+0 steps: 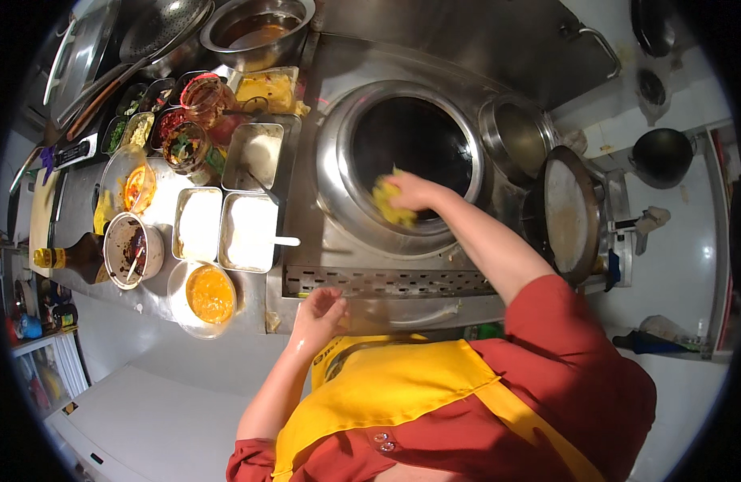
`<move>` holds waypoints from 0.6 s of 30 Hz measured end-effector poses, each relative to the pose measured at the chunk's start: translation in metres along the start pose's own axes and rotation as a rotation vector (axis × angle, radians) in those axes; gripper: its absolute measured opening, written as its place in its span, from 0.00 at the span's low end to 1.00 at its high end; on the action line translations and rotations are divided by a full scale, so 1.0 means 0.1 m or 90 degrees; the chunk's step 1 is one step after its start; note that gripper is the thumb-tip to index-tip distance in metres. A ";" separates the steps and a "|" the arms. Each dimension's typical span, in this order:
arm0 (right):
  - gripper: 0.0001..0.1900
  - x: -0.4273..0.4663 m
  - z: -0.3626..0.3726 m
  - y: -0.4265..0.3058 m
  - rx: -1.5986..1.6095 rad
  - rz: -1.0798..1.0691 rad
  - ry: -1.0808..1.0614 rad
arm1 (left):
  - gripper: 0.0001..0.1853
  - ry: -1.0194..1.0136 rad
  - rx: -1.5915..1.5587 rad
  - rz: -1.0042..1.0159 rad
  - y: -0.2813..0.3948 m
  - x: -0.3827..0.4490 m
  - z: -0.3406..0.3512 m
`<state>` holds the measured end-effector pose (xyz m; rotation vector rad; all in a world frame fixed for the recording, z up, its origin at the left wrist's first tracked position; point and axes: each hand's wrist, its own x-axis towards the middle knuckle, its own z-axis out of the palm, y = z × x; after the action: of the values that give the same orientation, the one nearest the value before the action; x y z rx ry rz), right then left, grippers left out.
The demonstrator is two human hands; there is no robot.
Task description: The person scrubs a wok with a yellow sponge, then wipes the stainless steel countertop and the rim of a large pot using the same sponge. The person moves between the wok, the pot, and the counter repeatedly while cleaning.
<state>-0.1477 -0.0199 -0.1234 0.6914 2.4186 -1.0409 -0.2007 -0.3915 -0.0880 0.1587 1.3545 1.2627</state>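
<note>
My right hand (413,190) grips a crumpled yellow-green cloth (389,202), blurred by motion. It presses at the near left inner side of a dark wok (406,138), which sits within a wide steel ring (334,175) on the stove. My left hand (318,316) hovers by the stove's front edge, near a slotted metal drain strip (376,280). Its fingers are loosely bent, thumb apart, with nothing visible in them.
Right of the wok stand a steel pot (515,135) and a large round pan (566,208). At left are steel trays of white powder (248,232), a bowl of orange liquid (210,295), a tub of dark sauce (114,250), a sauce bottle (84,256) and a steel basin (216,42).
</note>
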 end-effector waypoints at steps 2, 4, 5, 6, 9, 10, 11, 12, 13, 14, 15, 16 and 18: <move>0.25 -0.34 -0.24 0.27 -0.207 0.096 0.018 | 0.13 -0.002 -0.029 0.015 0.01 -0.07 -0.08; 0.26 -0.32 -0.51 0.51 -0.434 0.173 0.189 | 0.12 0.011 -0.032 0.016 0.01 -0.13 -0.13; 0.24 -0.23 -0.65 0.61 -0.449 0.162 0.303 | 0.12 0.031 -0.051 -0.024 -0.01 -0.16 -0.15; 0.22 -0.02 -0.72 0.64 -0.436 0.101 0.390 | 0.12 0.033 -0.041 0.002 -0.02 -0.18 -0.16; 0.18 0.79 -0.47 0.46 -0.312 0.039 0.643 | 0.13 0.049 -0.046 -0.002 -0.06 -0.24 -0.17; 0.18 0.98 -0.27 0.32 -0.203 -0.065 0.672 | 0.13 0.051 -0.056 -0.006 -0.06 -0.25 -0.17; 0.21 1.07 0.01 0.15 -0.130 -0.105 0.666 | 0.13 0.050 -0.066 -0.013 -0.06 -0.26 -0.17; 0.21 1.06 0.25 -0.01 0.024 -0.161 0.602 | 0.12 0.052 -0.080 -0.026 -0.05 -0.23 -0.16; 0.21 0.94 0.41 -0.14 0.188 -0.152 0.493 | 0.12 0.045 -0.091 -0.008 -0.04 -0.23 -0.17; 0.21 0.72 0.44 -0.18 0.308 -0.146 0.385 | 0.12 0.046 -0.100 -0.008 -0.02 -0.19 -0.16; 0.21 0.54 0.45 -0.24 0.440 -0.133 0.242 | 0.12 0.061 -0.108 -0.031 0.00 -0.15 -0.16; 0.21 0.47 0.46 -0.32 0.403 -0.170 0.269 | 0.12 0.051 -0.110 -0.004 0.02 -0.11 -0.16; 0.20 0.51 0.34 -0.43 0.198 -0.350 0.370 | 0.12 0.053 -0.110 -0.009 0.06 -0.05 -0.15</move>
<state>-0.2070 -0.0576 -0.1494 0.4700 3.0882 -1.6431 -0.2148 -0.4010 -0.0850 -0.0227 1.3074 1.3801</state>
